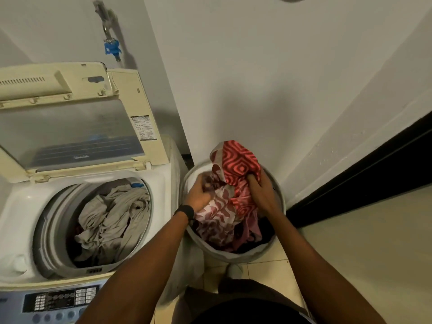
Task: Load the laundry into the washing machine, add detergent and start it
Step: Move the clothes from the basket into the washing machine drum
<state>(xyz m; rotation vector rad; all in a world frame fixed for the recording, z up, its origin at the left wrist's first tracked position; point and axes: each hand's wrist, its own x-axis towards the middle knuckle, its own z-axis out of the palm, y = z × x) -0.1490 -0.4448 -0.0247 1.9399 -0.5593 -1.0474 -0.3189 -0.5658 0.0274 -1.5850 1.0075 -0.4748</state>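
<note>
Two hands (198,195) (259,192) gripping one patterned cloth (236,164).

- Both arms reach forward and down from the bottom of the view, bare from elbow to wrist, converging towards the middle.
- Left hand (198,195) sits palm down, knuckles up, fingers curled under and buried in patterned cloth (224,206); the fingertips are hidden.
- A dark band (185,212) wraps the left wrist, snug against the skin.
- Right hand (259,191) is higher and a touch further out, back of the hand facing up, fingers bunched tight around a gathered fold of the same cloth.
- Right wrist bends slightly inward, forearm running straight back to the lower right.
- The two hands are near each other, not touching, with cloth between them.
</note>
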